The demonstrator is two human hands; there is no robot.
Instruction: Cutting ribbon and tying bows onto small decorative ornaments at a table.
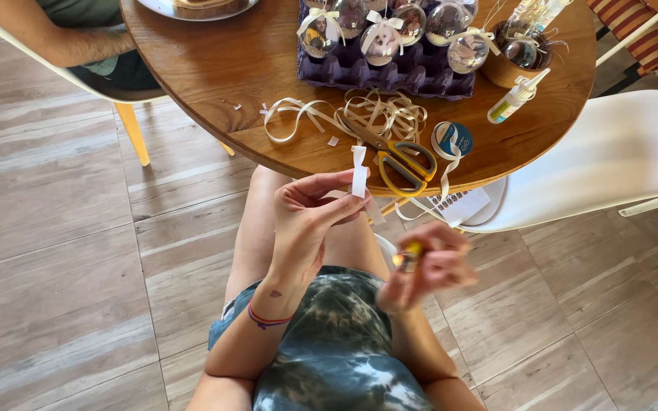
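Note:
My left hand (310, 217) pinches a short white ribbon piece (359, 173) upright between thumb and fingers, just below the round wooden table's (245, 68) near edge. Blurred by motion, my right hand (432, 262) is closed around a small yellow object (409, 255), perhaps a lighter, lower and to the right of the ribbon. On the table above my hands lie yellow-handled scissors (404, 164), loose cream ribbon strands (378, 114) and a blue ribbon spool (452, 139).
A purple egg tray (397, 72) holds several clear ball ornaments with bows. A small glue bottle (518, 96) and a wooden bowl (512, 65) sit at right. A white chair (611, 152) stands right. Another person's arm (55, 34) rests at the upper left.

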